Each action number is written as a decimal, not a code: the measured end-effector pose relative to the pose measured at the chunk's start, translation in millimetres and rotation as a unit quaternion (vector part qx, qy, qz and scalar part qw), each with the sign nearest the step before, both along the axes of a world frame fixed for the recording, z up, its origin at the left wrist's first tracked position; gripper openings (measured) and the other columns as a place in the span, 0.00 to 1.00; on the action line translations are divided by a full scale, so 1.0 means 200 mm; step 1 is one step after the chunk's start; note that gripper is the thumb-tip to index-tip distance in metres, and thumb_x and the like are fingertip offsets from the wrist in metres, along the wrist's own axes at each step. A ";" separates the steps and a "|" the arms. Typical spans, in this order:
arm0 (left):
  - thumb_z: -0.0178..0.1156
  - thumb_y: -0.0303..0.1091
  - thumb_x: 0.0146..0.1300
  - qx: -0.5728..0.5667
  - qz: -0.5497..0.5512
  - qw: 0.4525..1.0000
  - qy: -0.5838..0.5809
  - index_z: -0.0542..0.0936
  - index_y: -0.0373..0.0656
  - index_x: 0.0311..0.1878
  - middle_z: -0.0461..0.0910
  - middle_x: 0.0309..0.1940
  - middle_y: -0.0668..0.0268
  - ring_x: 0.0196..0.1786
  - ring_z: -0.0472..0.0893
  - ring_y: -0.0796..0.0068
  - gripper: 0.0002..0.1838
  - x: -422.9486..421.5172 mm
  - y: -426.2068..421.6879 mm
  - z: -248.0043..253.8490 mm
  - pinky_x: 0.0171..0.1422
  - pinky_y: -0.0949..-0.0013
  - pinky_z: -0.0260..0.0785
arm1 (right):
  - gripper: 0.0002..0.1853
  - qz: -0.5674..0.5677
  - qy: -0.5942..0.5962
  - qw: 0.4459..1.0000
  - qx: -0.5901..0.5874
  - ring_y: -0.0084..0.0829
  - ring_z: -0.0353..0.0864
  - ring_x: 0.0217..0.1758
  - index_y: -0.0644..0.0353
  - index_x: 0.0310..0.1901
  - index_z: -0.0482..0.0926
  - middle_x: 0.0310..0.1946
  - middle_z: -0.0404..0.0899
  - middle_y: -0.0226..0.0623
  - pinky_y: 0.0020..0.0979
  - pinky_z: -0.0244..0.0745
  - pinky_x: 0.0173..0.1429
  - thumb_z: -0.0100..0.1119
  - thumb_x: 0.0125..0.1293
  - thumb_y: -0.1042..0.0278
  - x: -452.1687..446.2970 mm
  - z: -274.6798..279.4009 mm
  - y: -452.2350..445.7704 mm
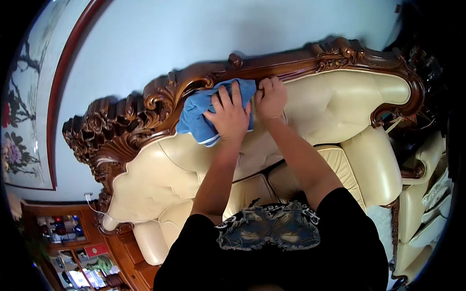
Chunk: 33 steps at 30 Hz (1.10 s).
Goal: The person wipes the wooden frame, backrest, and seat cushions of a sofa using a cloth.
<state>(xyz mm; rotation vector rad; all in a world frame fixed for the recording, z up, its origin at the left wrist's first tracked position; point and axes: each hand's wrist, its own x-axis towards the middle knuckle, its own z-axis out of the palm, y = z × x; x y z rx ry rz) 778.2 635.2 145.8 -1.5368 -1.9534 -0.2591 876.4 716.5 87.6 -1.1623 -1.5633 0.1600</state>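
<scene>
A blue cloth [193,114] with a white edge lies bunched over the top of a cream leather sofa back [335,99], against its carved dark wood frame [291,60]. My left hand [230,111] rests on the cloth with its fingers spread, pressing it against the sofa back. Just to the right, my right hand [271,99] touches the wooden rail beside the cloth's right edge. Its fingers are curled, and what they hold, if anything, is hidden.
Behind the sofa rises a pale wall [194,29] with a framed floral painting [24,106] at the left. A wooden cabinet [97,223] stands lower left, near a white plug and cord [88,196]. Another cream seat [412,208] is at the right.
</scene>
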 end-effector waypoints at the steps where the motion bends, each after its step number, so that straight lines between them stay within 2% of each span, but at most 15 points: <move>1: 0.68 0.53 0.56 -0.021 -0.023 0.999 -0.013 0.68 0.59 0.72 0.67 0.66 0.63 0.65 0.67 0.56 0.39 0.04 0.03 0.00 0.56 0.38 0.57 | 0.14 -0.005 -0.001 1.000 0.004 0.49 0.73 0.43 0.57 0.40 0.77 0.38 0.71 0.43 0.48 0.69 0.45 0.62 0.48 0.74 0.00 -0.01 0.00; 3: 0.69 0.52 0.55 -0.028 -0.047 0.998 -0.007 0.69 0.58 0.71 0.67 0.66 0.63 0.66 0.66 0.56 0.39 0.09 0.08 0.01 0.56 0.38 0.57 | 0.19 -0.016 0.017 1.000 0.008 0.50 0.72 0.44 0.61 0.45 0.78 0.40 0.71 0.45 0.47 0.69 0.47 0.62 0.46 0.75 -0.02 -0.02 0.01; 5: 0.69 0.48 0.56 -0.041 -0.079 0.996 -0.026 0.68 0.53 0.72 0.66 0.67 0.62 0.68 0.65 0.56 0.40 0.10 0.06 0.03 0.58 0.39 0.56 | 0.19 -0.018 0.022 1.000 0.013 0.50 0.72 0.44 0.61 0.44 0.78 0.40 0.71 0.45 0.48 0.69 0.47 0.62 0.47 0.75 -0.02 -0.04 0.02; 7: 0.69 0.48 0.56 -0.054 -0.111 0.991 -0.042 0.67 0.52 0.73 0.65 0.69 0.62 0.69 0.65 0.57 0.41 0.05 0.01 0.05 0.60 0.41 0.56 | 0.18 -0.011 0.025 0.999 0.016 0.50 0.72 0.44 0.61 0.44 0.78 0.40 0.71 0.45 0.48 0.69 0.48 0.62 0.47 0.75 -0.02 -0.02 -0.01; 9: 0.70 0.49 0.56 -0.080 -0.154 0.979 -0.108 0.65 0.50 0.76 0.63 0.76 0.65 0.74 0.64 0.59 0.44 0.00 -0.07 0.10 0.67 0.44 0.56 | 0.15 -0.013 0.017 1.000 0.004 0.49 0.72 0.43 0.58 0.40 0.77 0.38 0.70 0.42 0.48 0.69 0.46 0.62 0.48 0.74 -0.01 0.01 -0.01; 12: 0.69 0.48 0.58 -0.064 -0.112 0.987 -0.093 0.68 0.49 0.74 0.65 0.76 0.68 0.74 0.66 0.58 0.41 -0.17 -0.22 0.09 0.70 0.47 0.57 | 0.11 0.009 0.035 0.999 0.010 0.47 0.73 0.41 0.54 0.36 0.75 0.35 0.70 0.40 0.48 0.69 0.44 0.63 0.49 0.73 0.00 0.02 -0.02; 16: 0.68 0.49 0.59 0.008 -0.129 0.991 -0.047 0.71 0.52 0.73 0.66 0.75 0.73 0.71 0.69 0.60 0.38 -0.29 -0.28 0.09 0.66 0.48 0.61 | 0.09 -0.006 0.042 0.999 0.027 0.46 0.73 0.40 0.51 0.33 0.74 0.34 0.70 0.38 0.47 0.70 0.43 0.62 0.50 0.72 0.00 -0.01 0.00; 19: 0.68 0.46 0.58 0.049 -0.102 0.994 -0.005 0.73 0.60 0.71 0.69 0.73 0.74 0.68 0.71 0.61 0.35 -0.26 -0.23 0.06 0.62 0.53 0.63 | 0.06 0.011 0.062 0.998 0.010 0.45 0.73 0.40 0.52 0.31 0.74 0.34 0.70 0.38 0.47 0.70 0.44 0.62 0.52 0.71 0.00 0.01 0.00; 23: 0.69 0.48 0.57 -0.029 -0.139 0.990 0.003 0.72 0.59 0.71 0.71 0.70 0.73 0.67 0.71 0.62 0.37 -0.14 -0.11 0.07 0.60 0.52 0.63 | 0.05 0.056 0.071 0.995 -0.029 0.47 0.75 0.43 0.53 0.34 0.76 0.36 0.74 0.40 0.47 0.72 0.47 0.62 0.56 0.71 0.09 0.01 0.01; 25: 0.68 0.47 0.58 -0.035 -0.159 0.987 0.005 0.73 0.58 0.71 0.71 0.70 0.72 0.67 0.71 0.61 0.35 -0.02 -0.03 0.05 0.61 0.52 0.63 | 0.05 0.147 0.122 0.977 -0.090 0.48 0.78 0.46 0.55 0.37 0.78 0.38 0.77 0.41 0.46 0.74 0.50 0.61 0.59 0.71 0.22 -0.01 0.06; 27: 0.67 0.46 0.58 -0.047 -0.181 0.982 0.021 0.73 0.54 0.70 0.71 0.69 0.69 0.66 0.71 0.60 0.34 0.07 0.04 0.02 0.62 0.51 0.63 | 0.05 0.113 0.104 0.984 -0.094 0.47 0.79 0.48 0.56 0.39 0.79 0.40 0.79 0.42 0.46 0.75 0.52 0.61 0.61 0.72 0.44 -0.06 0.16; 29: 0.67 0.46 0.58 -0.044 -0.192 0.980 0.026 0.73 0.53 0.70 0.71 0.68 0.68 0.66 0.71 0.60 0.35 0.15 0.10 -0.04 0.62 0.51 0.63 | 0.05 0.024 0.073 0.989 -0.125 0.47 0.79 0.48 0.55 0.38 0.80 0.39 0.79 0.42 0.46 0.75 0.53 0.61 0.60 0.71 0.73 -0.03 0.22; 31: 0.67 0.46 0.58 -0.043 -0.209 0.977 0.027 0.72 0.51 0.70 0.71 0.68 0.67 0.66 0.71 0.60 0.35 0.21 0.16 -0.07 0.61 0.51 0.63 | 0.05 -0.066 -0.034 0.992 -0.105 0.47 0.79 0.49 0.53 0.38 0.81 0.40 0.79 0.42 0.45 0.76 0.53 0.63 0.60 0.70 1.00 -0.11 0.36; 33: 0.67 0.47 0.58 -0.059 -0.212 0.975 0.022 0.72 0.51 0.70 0.71 0.68 0.67 0.66 0.70 0.60 0.35 0.28 0.21 -0.09 0.61 0.50 0.63 | 0.09 -0.127 -0.162 0.965 -0.160 0.47 0.78 0.52 0.54 0.42 0.82 0.46 0.80 0.43 0.45 0.75 0.56 0.64 0.61 0.65 1.26 -0.08 0.43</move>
